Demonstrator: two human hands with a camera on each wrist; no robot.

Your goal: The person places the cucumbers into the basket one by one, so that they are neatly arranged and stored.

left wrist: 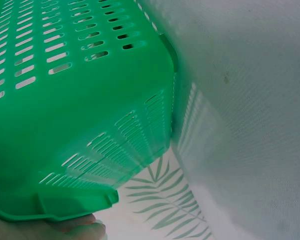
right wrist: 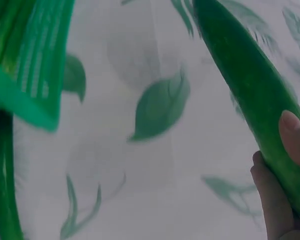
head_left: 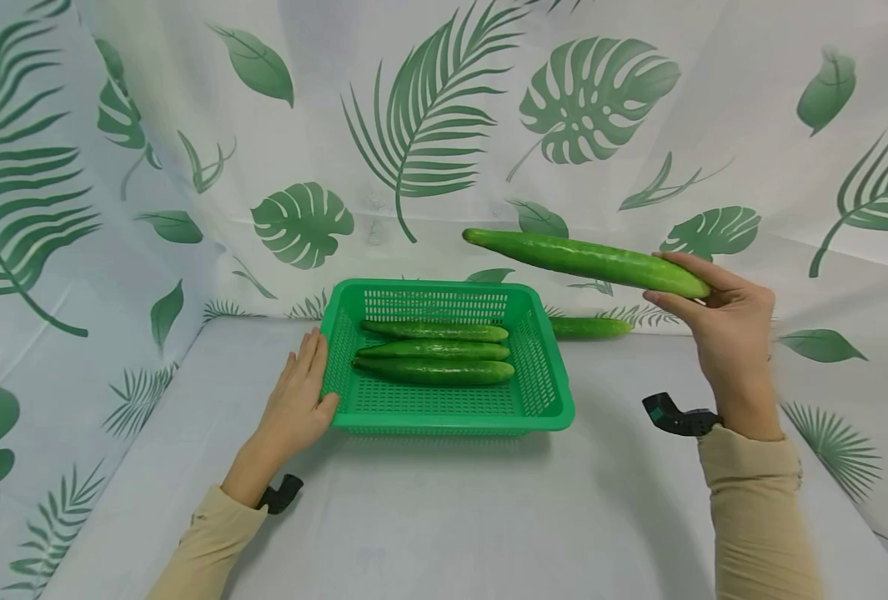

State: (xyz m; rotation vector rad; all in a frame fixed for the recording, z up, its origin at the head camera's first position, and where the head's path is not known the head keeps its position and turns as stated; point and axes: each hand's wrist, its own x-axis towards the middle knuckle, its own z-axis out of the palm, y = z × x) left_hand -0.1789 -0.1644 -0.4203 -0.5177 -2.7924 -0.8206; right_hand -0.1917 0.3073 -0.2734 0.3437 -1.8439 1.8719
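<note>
A green slotted basket (head_left: 549, 392) sits mid-table with three cucumbers (head_left: 434, 352) lying side by side in it. My left hand (head_left: 299, 392) rests flat against the basket's left wall, fingers straight; the left wrist view shows that wall (left wrist: 80, 100) close up with a fingertip (left wrist: 85, 231) below it. My right hand (head_left: 721, 321) holds a long cucumber (head_left: 586, 260) by its right end, raised in the air above and right of the basket; the right wrist view shows fingers (right wrist: 274, 190) curled round that cucumber (right wrist: 249, 85). Another cucumber (head_left: 589, 327) lies on the table behind the basket's right corner.
A white cloth with green leaf print covers the table (head_left: 444, 517) and hangs as a backdrop (head_left: 428, 125) behind and at both sides. In the right wrist view the basket's corner (right wrist: 30, 95) and the lying cucumber (right wrist: 2, 190) show at left.
</note>
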